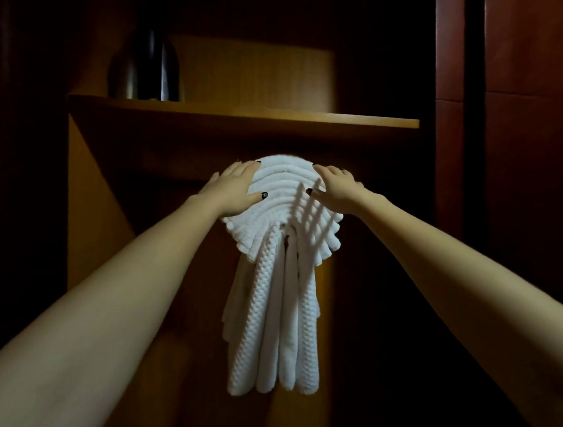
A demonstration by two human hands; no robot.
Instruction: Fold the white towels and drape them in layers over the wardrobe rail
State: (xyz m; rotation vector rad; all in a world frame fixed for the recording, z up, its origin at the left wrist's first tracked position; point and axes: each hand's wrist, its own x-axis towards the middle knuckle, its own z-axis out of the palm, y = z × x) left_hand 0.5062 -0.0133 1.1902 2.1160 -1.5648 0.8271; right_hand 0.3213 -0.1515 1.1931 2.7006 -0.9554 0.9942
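1. A wooden shelf (pixel 246 115) spans the wardrobe interior and serves as the reference point here.
2. On the shelf, towards its left end, stands a dark, glossy vessel (pixel 144 65); its type cannot be determined in the low light.
3. Below the shelf's left end, a wooden side panel (pixel 88 203) runs downward. Beyond the shelf's right end is a reddish-brown panel (pixel 522 128).
4. The white towels (pixel 279 295) hang directly below the middle of the shelf. The rail carrying them is hidden under the cloth.
5. Towel condition: several folded layers lie over one another, their folded edges forming nested arcs at the top. Below, narrow folded lengths hang side by side, showing a waffle texture.
6. The left hand (pixel 232 188) lies flat against the left side of the arched top, its fingers (pixel 243 167) straight and spread slightly, thumb on the front face.
7. The right hand (pixel 337 187) lies likewise on the right side, fingers (pixel 324 171) extended, holding nothing.
8. A shadow of fingers falls across the towel front.
9. Both forearms are bare.
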